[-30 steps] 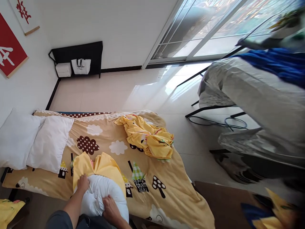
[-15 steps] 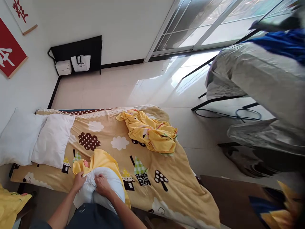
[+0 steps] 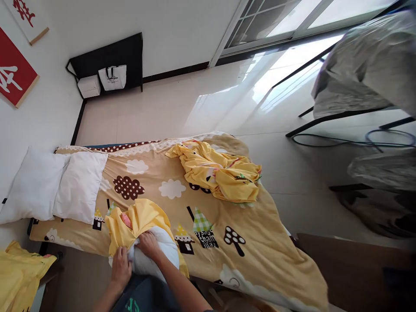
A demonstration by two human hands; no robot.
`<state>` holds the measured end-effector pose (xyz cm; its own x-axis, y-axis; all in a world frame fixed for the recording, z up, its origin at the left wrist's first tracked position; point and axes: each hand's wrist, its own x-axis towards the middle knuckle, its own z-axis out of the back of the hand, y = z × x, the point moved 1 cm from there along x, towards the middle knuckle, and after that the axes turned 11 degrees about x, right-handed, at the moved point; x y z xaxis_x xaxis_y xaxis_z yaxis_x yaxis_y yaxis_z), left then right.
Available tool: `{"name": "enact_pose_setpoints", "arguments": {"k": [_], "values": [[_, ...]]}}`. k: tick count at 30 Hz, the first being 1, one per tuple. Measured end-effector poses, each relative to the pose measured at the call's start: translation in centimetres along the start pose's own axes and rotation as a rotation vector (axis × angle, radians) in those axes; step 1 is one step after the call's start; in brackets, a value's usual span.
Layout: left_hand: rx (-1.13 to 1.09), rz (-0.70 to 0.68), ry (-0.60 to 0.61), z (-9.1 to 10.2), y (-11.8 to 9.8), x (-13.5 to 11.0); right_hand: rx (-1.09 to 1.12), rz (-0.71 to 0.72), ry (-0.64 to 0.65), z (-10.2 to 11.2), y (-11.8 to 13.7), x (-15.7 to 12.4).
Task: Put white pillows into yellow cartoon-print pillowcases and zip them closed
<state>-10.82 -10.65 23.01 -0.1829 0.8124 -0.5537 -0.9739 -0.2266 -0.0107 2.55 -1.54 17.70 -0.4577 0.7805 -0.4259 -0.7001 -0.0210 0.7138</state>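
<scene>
L hand (image 3: 121, 265) moved lower, pinching yel. cover (image 3: 147, 213); R hand (image 3: 148, 245) on wht. pillow (image 3: 170, 249).

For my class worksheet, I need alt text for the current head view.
A person's left hand grips the edge of a yellow cover partly around a white pillow; the right hand rests against that pillow. On the patterned bed lie crumpled yellow cloth and two more white pillows.

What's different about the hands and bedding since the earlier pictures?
The right hand has moved forward along the white pillow to the edge of the yellow pillowcase; the left hand has drawn back toward the body. The pillowcase looks more bunched. The crumpled yellow cloth and two other pillows lie as before.
</scene>
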Motion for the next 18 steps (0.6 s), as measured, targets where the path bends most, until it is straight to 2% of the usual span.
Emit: {"name": "enact_pose_setpoints", "arguments": {"k": [4,7,11,14,18], "values": [[0.025,0.066,0.008,0.1,0.9,2.0,0.060,0.127,0.005,1.5,-0.4,-2.7],[0.004,0.144,0.028,0.2,0.8,3.3,0.093,0.137,-0.042,2.5,-1.8,-5.6],[-0.022,0.223,0.051,0.6,0.7,4.2,0.124,0.015,-0.131,2.4,-4.4,-7.4],[-0.003,0.229,0.062,1.1,0.7,4.4,0.159,-0.139,-0.215,1.3,-5.7,-6.5],[0.077,0.171,0.087,2.5,0.4,4.1,0.244,-0.336,-0.301,-0.1,-6.0,-4.7]]}}
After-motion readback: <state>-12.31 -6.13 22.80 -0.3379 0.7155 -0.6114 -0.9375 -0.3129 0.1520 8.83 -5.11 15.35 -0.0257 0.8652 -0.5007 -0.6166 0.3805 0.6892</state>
